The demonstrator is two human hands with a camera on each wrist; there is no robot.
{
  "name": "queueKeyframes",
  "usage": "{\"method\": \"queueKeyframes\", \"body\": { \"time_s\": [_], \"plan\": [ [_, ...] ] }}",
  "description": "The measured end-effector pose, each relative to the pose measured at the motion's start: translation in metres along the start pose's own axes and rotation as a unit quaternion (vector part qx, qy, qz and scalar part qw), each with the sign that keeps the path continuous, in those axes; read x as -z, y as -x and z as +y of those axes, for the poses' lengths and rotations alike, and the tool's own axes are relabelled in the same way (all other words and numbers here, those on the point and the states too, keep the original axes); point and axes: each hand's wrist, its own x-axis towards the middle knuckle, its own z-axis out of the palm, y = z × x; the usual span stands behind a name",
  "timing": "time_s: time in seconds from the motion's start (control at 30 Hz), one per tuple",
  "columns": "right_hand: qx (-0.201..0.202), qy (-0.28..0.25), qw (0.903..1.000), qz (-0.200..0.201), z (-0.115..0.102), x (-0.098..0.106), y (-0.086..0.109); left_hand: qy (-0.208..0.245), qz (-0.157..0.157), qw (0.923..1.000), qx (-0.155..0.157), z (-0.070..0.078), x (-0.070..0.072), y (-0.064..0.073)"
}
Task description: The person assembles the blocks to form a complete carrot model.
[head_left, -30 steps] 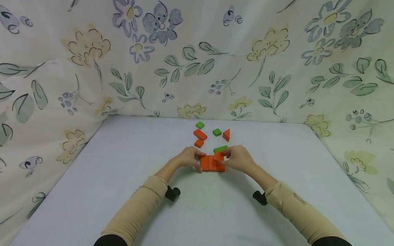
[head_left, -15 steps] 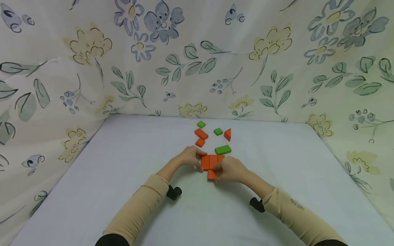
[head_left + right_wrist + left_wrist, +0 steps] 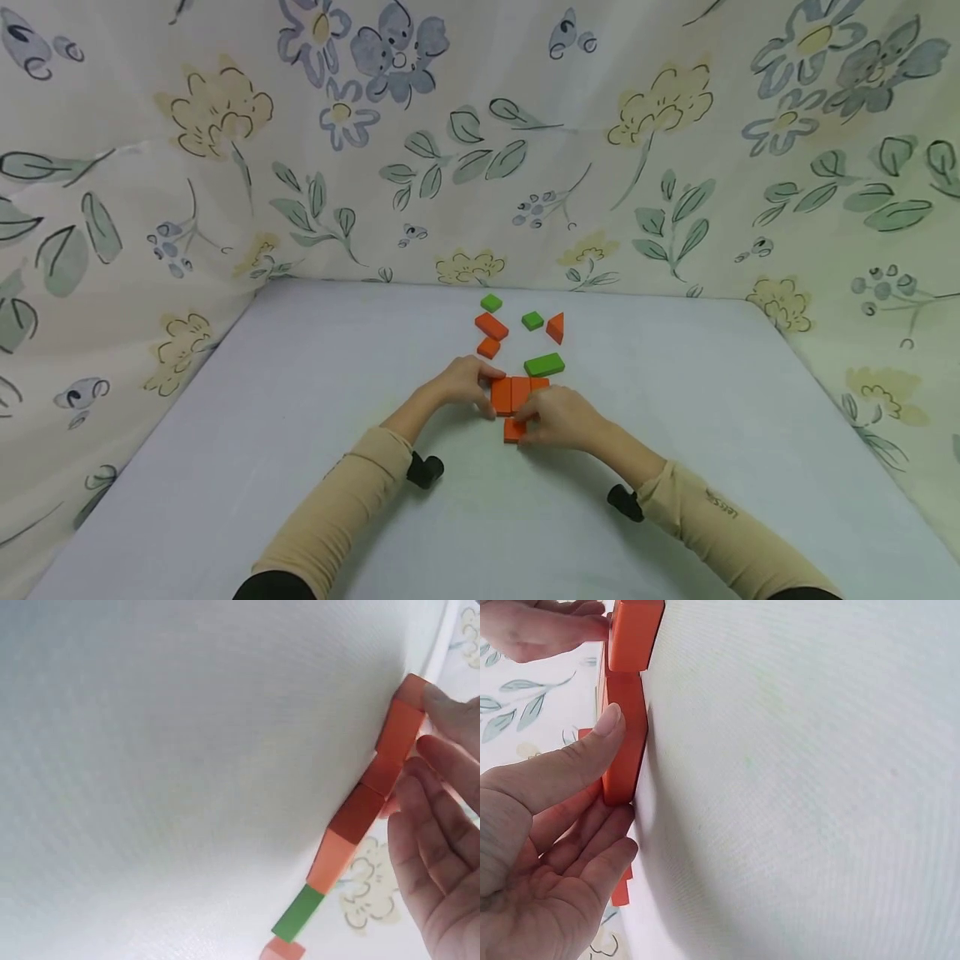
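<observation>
Flat orange blocks [image 3: 501,397] lie side by side in a short row on the white table. My left hand [image 3: 460,385] holds the row's left end, its thumb along the near side and a finger at the far side. Close up in the left wrist view, the thumb presses the row's orange side [image 3: 626,769]. My right hand [image 3: 564,418] pinches a small orange block [image 3: 513,431] just in front of the row, partly covering the row's right end. In the right wrist view, the right thumb touches an orange block [image 3: 412,691] at the end of a line of pieces.
Behind the row lie a green oblong block [image 3: 544,365], a small orange block [image 3: 488,347], an orange oblong block [image 3: 491,326], small green blocks [image 3: 532,321] and an orange triangular block [image 3: 556,328]. A floral cloth [image 3: 480,200] hangs behind the table.
My right hand has brought the small orange block from above the row's right end to the front of the row, then slightly nearer me. The left hand stays at the row's left end.
</observation>
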Motion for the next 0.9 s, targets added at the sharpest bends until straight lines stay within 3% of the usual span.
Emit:
{"method": "queueKeyframes", "body": {
  "time_s": [0.9],
  "plan": [
    [0.000, 0.023, 0.9996, 0.013, -0.0024, -0.0012, -0.0044, -0.014, -0.001, 0.9999, 0.002, 0.0041, 0.0008, 0.0014]
  ]
}}
